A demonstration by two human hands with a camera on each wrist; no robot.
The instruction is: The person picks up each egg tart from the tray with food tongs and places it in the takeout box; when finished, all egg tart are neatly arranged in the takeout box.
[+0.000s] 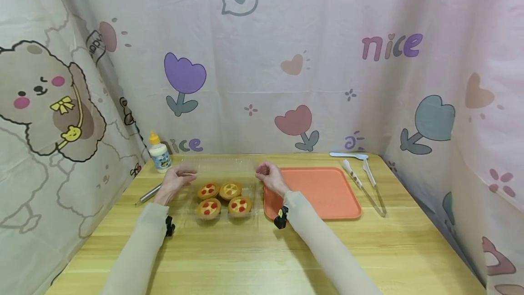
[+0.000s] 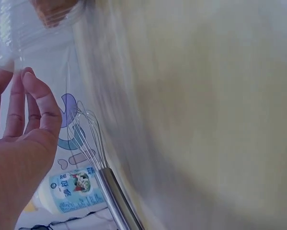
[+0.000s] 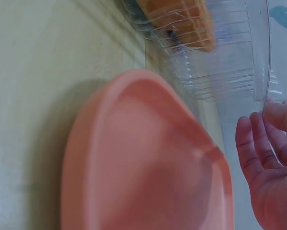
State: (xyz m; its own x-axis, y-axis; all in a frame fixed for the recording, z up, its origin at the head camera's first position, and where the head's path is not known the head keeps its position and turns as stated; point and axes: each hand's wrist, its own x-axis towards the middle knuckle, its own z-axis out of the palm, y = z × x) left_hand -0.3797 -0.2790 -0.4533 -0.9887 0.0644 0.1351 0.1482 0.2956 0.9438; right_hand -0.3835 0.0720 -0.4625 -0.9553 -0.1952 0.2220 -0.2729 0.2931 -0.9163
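A clear plastic container (image 1: 254, 204) stands on the table with its see-through lid (image 1: 223, 164) raised at the back. Several small tarts sit inside; a red-topped tart (image 1: 209, 208) is at the front left, a yellow-topped tart (image 1: 230, 190) at the back right. My left hand (image 1: 176, 184) is at the left side, thumb and forefinger pinching the clear plastic edge. On the opposite side, my right hand (image 1: 273, 179) pinches the plastic edge between thumb and forefinger, its other fingers loosely bent. The plastic's transparency makes its exact outline hard to see.
An orange tray (image 1: 315, 192) lies right of the container, below my right wrist. Tongs (image 1: 370, 190) and a pale-handled utensil (image 1: 348, 155) lie farther right. Beside my left hand are a metal whisk (image 2: 113, 191) and a white bottle (image 1: 160, 156) with a yellow cap.
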